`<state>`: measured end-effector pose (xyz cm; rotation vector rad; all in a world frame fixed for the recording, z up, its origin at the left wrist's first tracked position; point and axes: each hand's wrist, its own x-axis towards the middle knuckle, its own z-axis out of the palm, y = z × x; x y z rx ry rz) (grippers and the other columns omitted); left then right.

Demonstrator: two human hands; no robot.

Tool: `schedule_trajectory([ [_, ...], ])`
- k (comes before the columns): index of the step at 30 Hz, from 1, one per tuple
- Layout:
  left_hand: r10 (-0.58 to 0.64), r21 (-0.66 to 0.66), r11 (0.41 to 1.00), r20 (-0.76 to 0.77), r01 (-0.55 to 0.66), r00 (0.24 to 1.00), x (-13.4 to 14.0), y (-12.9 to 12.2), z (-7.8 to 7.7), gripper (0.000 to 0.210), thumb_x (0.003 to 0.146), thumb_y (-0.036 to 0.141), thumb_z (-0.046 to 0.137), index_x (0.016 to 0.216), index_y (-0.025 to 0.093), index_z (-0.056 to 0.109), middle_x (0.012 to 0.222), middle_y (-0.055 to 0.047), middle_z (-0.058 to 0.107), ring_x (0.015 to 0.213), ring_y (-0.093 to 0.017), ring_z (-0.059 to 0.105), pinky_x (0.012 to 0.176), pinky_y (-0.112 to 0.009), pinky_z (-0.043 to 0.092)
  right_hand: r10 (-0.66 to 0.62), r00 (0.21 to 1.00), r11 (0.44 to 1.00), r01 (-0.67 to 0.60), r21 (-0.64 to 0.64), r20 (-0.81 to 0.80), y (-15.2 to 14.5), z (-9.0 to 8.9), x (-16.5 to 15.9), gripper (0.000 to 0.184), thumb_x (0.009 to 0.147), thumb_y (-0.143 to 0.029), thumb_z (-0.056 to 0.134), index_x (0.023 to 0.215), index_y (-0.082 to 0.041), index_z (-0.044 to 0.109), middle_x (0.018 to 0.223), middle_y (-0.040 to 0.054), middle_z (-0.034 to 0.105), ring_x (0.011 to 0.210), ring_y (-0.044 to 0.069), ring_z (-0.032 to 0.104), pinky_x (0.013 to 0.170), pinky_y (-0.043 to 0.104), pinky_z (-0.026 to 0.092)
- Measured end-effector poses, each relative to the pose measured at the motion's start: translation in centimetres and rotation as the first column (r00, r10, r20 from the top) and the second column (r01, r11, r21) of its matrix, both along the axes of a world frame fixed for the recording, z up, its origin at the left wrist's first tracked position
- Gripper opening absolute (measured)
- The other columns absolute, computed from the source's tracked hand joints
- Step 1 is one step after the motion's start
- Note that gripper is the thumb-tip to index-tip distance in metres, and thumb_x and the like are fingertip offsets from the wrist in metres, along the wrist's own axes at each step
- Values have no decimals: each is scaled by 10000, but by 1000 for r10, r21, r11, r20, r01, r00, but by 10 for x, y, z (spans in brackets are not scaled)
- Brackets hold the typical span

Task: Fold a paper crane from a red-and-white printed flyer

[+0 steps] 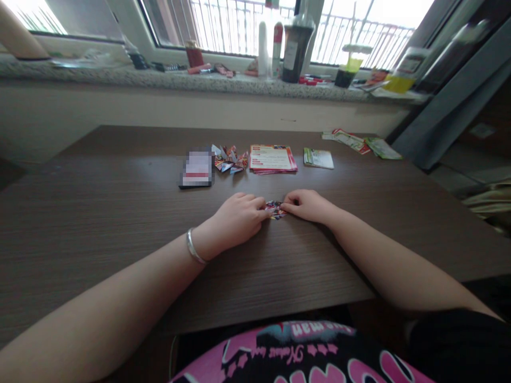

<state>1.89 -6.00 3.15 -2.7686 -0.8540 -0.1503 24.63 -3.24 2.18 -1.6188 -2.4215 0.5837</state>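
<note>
A small piece of folded, brightly printed paper [275, 210] lies on the brown table [131, 213] in front of me. My left hand [243, 215] pinches its left edge, a silver bangle on the wrist. On the opposite edge, the thumb and fingers of my right hand [305, 206] are closed on the same paper. Just beyond are a heap of folded paper pieces [230, 159] in similar prints and a stack of printed cards [273, 158] with pink edges. My fingertips cover both ends of the paper.
Left of the heap lies a dark-edged flat object with a blurred screen [197, 169]. A smaller green-and-white card stack [318, 158] sits to the right, with loose green and red papers [355, 142] behind it. Bottles and a lidded dark cup [297, 50] crowd the stone windowsill [223, 81].
</note>
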Motion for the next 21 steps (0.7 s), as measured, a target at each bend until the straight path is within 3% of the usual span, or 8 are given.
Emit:
schedule_trajectory([
  [6, 11, 13, 1000, 23, -11, 1000, 2, -2, 0, 241, 860, 185, 534, 1044, 207, 689, 932, -67, 652, 829, -195, 603, 733, -334, 412, -38, 997, 996, 32, 89, 72, -5, 2, -7, 261, 801, -478, 631, 821, -219, 648, 725, -8, 660, 625, 127, 531, 577, 251, 275],
  [11, 24, 13, 1000, 25, -24, 999, 1, -2, 0, 243, 857, 185, 532, 1028, 218, 702, 935, -60, 661, 830, -207, 609, 741, -346, 427, 9, 997, 993, -17, 116, 74, -5, 2, -4, 222, 816, -433, 622, 847, -216, 658, 725, -14, 659, 650, 129, 551, 607, 251, 263],
  [17, -13, -64, 998, 6, 13, 1000, -4, 3, 6, 231, 833, 162, 550, 956, 207, 739, 935, -66, 685, 817, -188, 629, 755, -331, 462, 37, 997, 996, -42, 74, 67, -2, 2, 0, 163, 813, -373, 634, 871, -226, 676, 717, -29, 640, 659, 124, 542, 633, 252, 259],
  [21, -47, -84, 995, 38, 50, 998, -7, 6, 4, 251, 827, 158, 551, 990, 221, 732, 997, -59, 688, 840, -190, 632, 772, -331, 480, 16, 1000, 1000, -15, 24, -23, 1, -2, 4, 206, 787, -374, 666, 919, -216, 649, 711, -45, 621, 623, 108, 523, 616, 243, 284],
])
